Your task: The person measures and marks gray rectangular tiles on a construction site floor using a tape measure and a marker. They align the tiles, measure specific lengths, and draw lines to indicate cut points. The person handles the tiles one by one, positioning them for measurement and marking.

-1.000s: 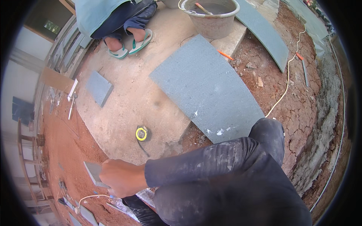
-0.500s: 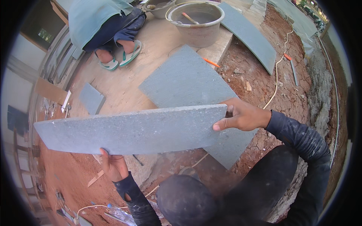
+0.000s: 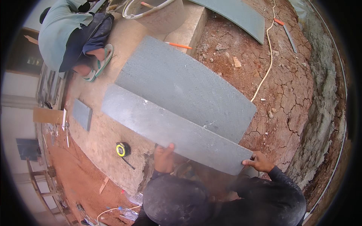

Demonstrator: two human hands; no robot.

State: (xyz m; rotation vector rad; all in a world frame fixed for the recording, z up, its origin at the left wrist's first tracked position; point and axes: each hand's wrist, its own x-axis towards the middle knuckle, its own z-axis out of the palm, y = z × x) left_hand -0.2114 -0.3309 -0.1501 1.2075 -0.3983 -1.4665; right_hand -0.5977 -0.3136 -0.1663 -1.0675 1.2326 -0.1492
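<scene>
The right hand (image 3: pixel 259 162) grips the right end of a long grey strip (image 3: pixel 169 126). The left hand (image 3: pixel 164 158) holds its near edge, with a fingertip on top; the rest of that grip is hard to see. The strip runs along the near side of a big grey slab (image 3: pixel 184 83), but I can't tell if they touch. An orange pencil (image 3: pixel 178 45) is by the slab's far edge. A yellow and black tape measure (image 3: pixel 122 149) sits to the left on the pale floor (image 3: pixel 103 139).
</scene>
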